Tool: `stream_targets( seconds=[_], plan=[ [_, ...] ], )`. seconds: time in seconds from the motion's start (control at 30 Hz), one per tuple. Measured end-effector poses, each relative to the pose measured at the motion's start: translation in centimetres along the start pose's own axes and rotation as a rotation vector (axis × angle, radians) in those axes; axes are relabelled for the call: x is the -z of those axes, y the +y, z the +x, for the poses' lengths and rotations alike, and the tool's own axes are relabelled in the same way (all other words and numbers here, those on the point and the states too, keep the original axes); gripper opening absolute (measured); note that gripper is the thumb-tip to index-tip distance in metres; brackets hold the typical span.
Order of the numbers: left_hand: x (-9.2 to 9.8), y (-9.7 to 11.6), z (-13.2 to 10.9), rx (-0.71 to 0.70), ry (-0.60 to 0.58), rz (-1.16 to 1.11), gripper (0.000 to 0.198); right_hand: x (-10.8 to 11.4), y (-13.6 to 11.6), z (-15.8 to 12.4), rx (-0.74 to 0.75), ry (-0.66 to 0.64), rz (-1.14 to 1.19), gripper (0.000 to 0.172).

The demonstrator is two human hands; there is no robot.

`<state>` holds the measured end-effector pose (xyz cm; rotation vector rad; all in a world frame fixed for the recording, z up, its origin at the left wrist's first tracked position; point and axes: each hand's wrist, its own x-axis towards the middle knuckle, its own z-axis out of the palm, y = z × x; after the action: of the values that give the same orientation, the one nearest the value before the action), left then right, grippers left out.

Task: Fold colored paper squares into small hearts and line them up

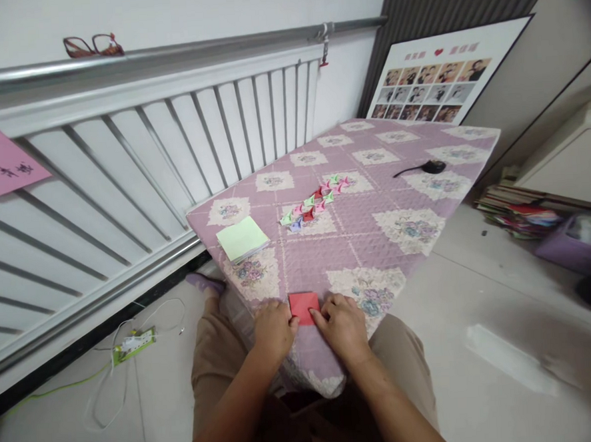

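Observation:
A small red square of paper (304, 306) with faint crease lines lies flat near the close corner of the table. My left hand (273, 329) is closed at its left edge, fingers curled and thumb at the lower left corner. On the opposite side, my right hand (343, 326) is also closed, its thumb pressing on the paper's right part. The undersides of both hands' fingers are hidden. Farther up the cloth sit two rows of small folded paper pieces (308, 215) in green, pink, red and blue. A stack of pale green square paper (242, 239) rests to the left.
A purple patterned cloth (349, 241) covers the table. A black ladle (433, 166) lies at the far right. White radiator (249, 120) runs along the left side, with glasses (93, 46) on the pipe above. A power strip (134, 344) and cables are on the floor.

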<state>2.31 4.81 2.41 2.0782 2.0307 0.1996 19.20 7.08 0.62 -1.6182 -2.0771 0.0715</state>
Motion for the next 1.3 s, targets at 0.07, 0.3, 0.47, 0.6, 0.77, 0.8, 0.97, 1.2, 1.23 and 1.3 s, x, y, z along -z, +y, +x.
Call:
stream_targets(
  seconds=[0.07,0.3,0.47,0.6,0.77,0.8,0.97,1.2,1.23,1.3],
  plan=[
    [0.0,0.0,-0.2,-0.013,0.047,-0.024,0.013,0.0,0.0,0.0,0.0,-0.002,-0.001,0.03],
    [-0.8,-0.1,-0.2,-0.327,0.129,-0.052,0.024,-0.2,-0.1,0.0,-0.007,-0.036,-0.034,0.028],
    [-1.6,-1.1,0.7,-0.316,0.094,-0.061,0.032,0.4,-0.2,0.1,-0.034,-0.067,-0.044,0.024],
    [-1.7,-1.7,0.8,-0.315,0.082,-0.085,0.035,0.5,-0.5,-0.2,-0.018,-0.075,-0.035,0.019],
    [-1.7,-1.8,0.7,-0.305,0.042,-0.079,0.038,-0.4,-1.5,-1.6,0.304,-0.289,-0.056,0.055],
    [-1.7,-1.8,0.7,-0.298,0.033,-0.074,0.039,-0.5,-1.7,-1.8,0.339,-0.352,-0.057,0.062],
    [-1.4,-2.3,0.7,-0.246,-0.038,-0.035,0.049,-0.4,-1.0,-2.1,0.33,-0.517,-0.079,0.076],
    [-0.8,-2.6,0.9,-0.231,-0.122,-0.031,0.055,0.8,1.7,-2.1,0.25,-0.505,-0.127,0.074],
    [-0.8,-2.7,0.9,-0.231,-0.129,-0.036,0.055,0.8,2.0,-2.2,0.224,-0.488,-0.136,0.073],
    [-0.8,-2.7,0.8,-0.23,-0.134,-0.049,0.056,0.8,2.6,-2.3,0.155,-0.444,-0.148,0.071]
  ],
)
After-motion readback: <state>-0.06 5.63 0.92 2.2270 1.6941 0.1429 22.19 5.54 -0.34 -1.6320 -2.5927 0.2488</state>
